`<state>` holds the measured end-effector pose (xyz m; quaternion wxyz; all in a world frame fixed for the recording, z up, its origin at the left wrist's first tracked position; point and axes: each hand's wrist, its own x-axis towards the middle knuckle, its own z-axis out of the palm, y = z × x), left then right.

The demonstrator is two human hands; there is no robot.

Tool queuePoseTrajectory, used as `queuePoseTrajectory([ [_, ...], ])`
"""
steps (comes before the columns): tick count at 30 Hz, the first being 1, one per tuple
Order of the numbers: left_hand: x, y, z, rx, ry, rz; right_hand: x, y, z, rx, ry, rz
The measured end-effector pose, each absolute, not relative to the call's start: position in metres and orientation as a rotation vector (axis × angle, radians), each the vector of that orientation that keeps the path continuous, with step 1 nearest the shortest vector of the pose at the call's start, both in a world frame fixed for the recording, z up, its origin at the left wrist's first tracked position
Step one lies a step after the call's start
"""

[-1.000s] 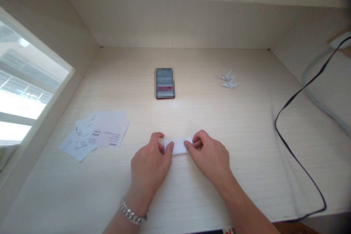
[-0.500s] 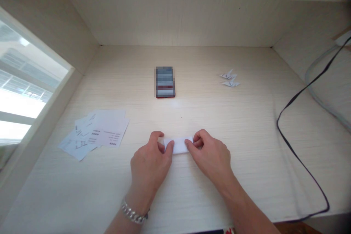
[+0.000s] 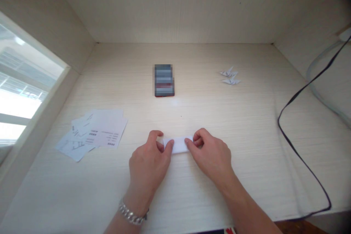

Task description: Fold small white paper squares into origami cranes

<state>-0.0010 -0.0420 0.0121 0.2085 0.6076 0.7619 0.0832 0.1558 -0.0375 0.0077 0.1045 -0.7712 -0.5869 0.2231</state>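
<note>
While the step in hand appears to be folding, the left hand (image 3: 148, 159) and right hand (image 3: 210, 154), fingers half closed, pinch opposite ends of a white paper strip (image 3: 177, 145) on the desk (image 3: 246, 146); the next crease calls for edges held square.

- white paper strip (image 3: 178, 145), long and narrow, no print that I can see
- lying flat and sideways on the desk (image 3: 208, 113) — about mid-width, pretty close to the front edge

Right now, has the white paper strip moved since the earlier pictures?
No: the white paper strip keeps its place below the blurred dark phone, neither nearer nor sideways.
</note>
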Motion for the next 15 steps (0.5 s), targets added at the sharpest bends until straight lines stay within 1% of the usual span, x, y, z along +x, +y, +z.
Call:
queuePoseTrajectory([
  [15, -0.0039, -0.0398, 0.0131, 1.686, 2.073, 0.239, 0.1565, -0.0381, 0.0084, -2.274, -1.736, 0.667],
])
